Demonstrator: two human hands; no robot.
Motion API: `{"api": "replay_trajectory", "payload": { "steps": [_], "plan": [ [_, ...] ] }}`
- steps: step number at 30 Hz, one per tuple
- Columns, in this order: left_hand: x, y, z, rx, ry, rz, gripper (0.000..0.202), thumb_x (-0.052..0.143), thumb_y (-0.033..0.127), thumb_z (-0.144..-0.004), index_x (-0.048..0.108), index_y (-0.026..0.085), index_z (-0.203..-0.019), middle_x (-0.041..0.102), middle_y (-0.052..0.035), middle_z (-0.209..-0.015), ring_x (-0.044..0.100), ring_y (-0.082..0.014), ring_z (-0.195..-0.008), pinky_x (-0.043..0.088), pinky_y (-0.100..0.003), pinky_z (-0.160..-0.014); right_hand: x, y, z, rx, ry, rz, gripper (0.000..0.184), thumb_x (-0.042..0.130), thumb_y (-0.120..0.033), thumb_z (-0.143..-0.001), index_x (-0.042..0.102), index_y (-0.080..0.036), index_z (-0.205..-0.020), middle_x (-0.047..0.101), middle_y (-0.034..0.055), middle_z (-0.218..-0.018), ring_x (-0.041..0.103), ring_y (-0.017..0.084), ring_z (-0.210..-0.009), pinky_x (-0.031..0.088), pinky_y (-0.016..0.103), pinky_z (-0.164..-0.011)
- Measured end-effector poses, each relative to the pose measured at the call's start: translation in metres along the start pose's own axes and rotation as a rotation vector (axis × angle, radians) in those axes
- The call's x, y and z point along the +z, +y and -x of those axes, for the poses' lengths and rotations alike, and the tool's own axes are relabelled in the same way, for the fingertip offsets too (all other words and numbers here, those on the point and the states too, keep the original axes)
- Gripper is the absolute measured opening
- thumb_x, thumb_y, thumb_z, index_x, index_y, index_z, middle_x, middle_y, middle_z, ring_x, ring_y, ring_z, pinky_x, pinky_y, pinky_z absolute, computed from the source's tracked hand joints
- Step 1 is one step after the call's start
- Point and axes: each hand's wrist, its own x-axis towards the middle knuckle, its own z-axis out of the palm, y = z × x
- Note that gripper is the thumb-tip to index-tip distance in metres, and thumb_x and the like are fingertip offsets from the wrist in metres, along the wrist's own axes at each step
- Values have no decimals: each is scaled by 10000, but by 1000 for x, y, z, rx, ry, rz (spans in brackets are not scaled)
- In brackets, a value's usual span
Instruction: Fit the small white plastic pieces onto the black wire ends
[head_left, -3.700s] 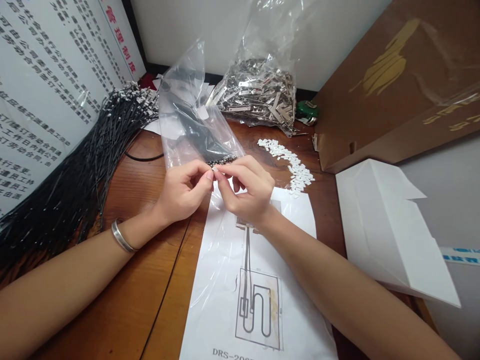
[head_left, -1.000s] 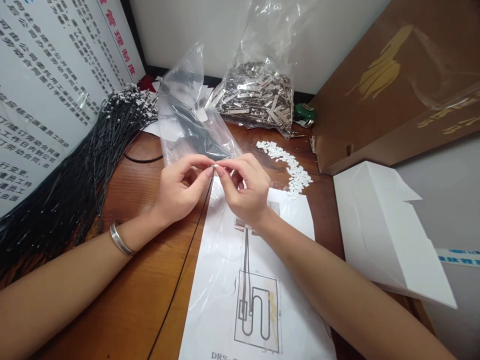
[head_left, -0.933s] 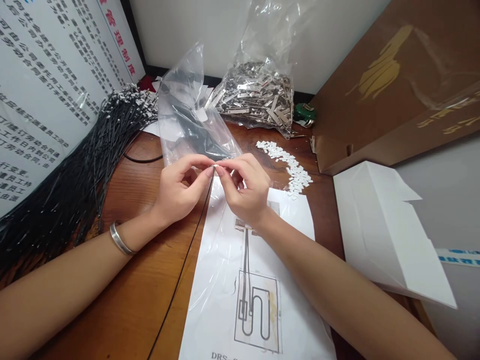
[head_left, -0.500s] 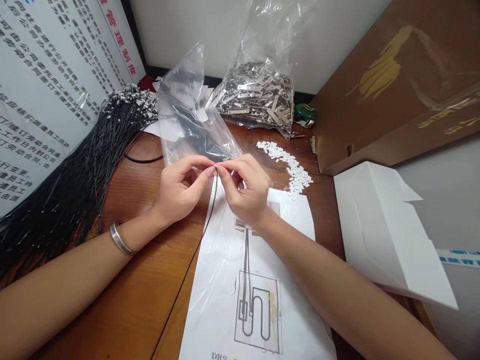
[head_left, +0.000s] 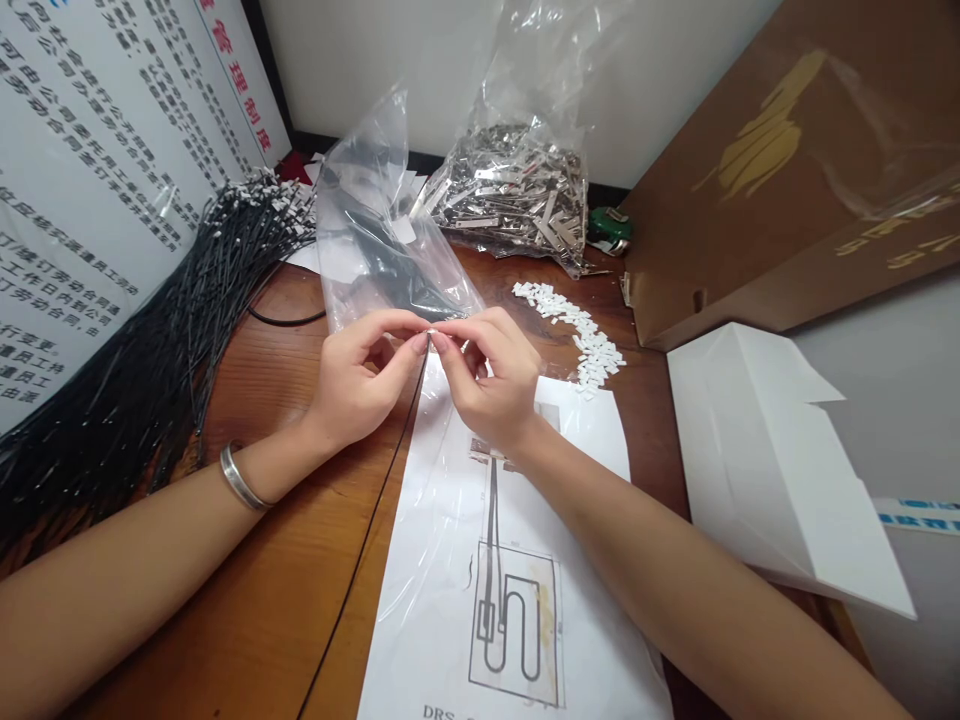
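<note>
The left hand (head_left: 367, 378) and right hand (head_left: 491, 378) pinch what seems a tiny pale piece (head_left: 432, 332) atop a black cord (head_left: 371, 522), fingertips meeting; a slack grip could drop it.

On my feed, the white notice (head_left: 112, 150) at the left carries most of the writing: red characters (head_left: 238, 80) near its right edge read 管理制度, the one before them cut off, and among the black Chinese lines I make out 劳动合同. The printed sheet (head_left: 420, 580) shows DRS at the bottom of my view, cut off after that; the marks around its drawing (head_left: 514, 625) are too small. I can't read the gold lettering on the brown box (head_left: 750, 230) or the blue-printed strip (head_left: 919, 514).
</note>
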Motion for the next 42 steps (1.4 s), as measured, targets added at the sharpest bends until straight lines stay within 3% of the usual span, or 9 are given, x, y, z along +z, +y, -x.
{"api": "replay_trajectory", "payload": {
  "steps": [8, 18, 30, 34, 42],
  "plan": [
    [0, -1, 0, -52, -26, 20, 105, 656, 235, -865, 657, 186, -958, 691, -22, -851, 566, -64, -535, 433, -180, -431, 1, 1, 0, -15, 43, 2, 69, 645, -133, -880, 656, -201, -881, 643, -14, -753, 474, 69, -518, 365, 241, -448],
    [0, -3, 0, -53, -17, 49, 64, 661, 249, -880, 645, 191, -901, 684, -7, -816, 578, -63, -547, 433, -176, -440, 0, -1, -1, 9, 1, -20, 71, 626, -151, -901, 659, -198, -858, 650, -10, -742, 498, 82, -551, 376, 245, -464],
    [-1, -1, -1, -110, -43, 83, 237, 580, 414, -927, 624, 190, -863, 686, -23, -780, 632, -107, -623, 485, -209, -508, 2, -1, -1, 7, 15, 16, 56, 631, -167, -897, 655, -198, -857, 664, -7, -748, 486, 75, -514, 387, 241, -440],
    [-1, -2, 0, -100, -57, 42, 207, 619, 374, -901, 637, 181, -828, 677, -8, -721, 586, -93, -555, 459, -211, -491, 2, 0, -1, -10, 31, -3, 50, 641, -156, -887, 656, -194, -858, 649, -9, -747, 469, 67, -507, 370, 235, -435],
    [-1, -2, 1, -92, -54, 26, 135, 617, 293, -898, 640, 179, -830, 693, -18, -750, 618, -101, -593, 484, -211, -517, 2, 0, -1, -22, 12, -27, 59, 652, -126, -865, 666, -182, -851, 631, -3, -736, 444, 64, -493, 367, 232, -433]
  ]
}}
